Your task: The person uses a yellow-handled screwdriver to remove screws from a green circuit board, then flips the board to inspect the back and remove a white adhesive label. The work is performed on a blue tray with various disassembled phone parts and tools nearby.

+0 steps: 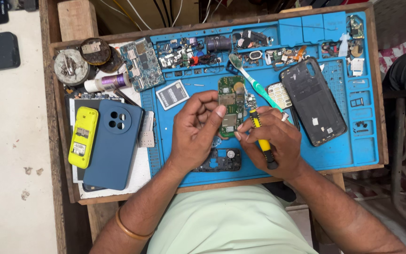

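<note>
Your right hand (271,141) is closed around a yellow-and-black screwdriver (261,137), its tip at the small green circuit board (231,106), which your left hand (196,129) pinches by its edge above the blue repair mat (348,141). That board looks light, thin, stiff and fragile, so grip only its bare edges. Farther back lie a toothbrush (252,81) and a black phone shell (312,101).

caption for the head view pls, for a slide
Left hand holds a green circuit board; right hand grips a yellow-handled tool.
</note>
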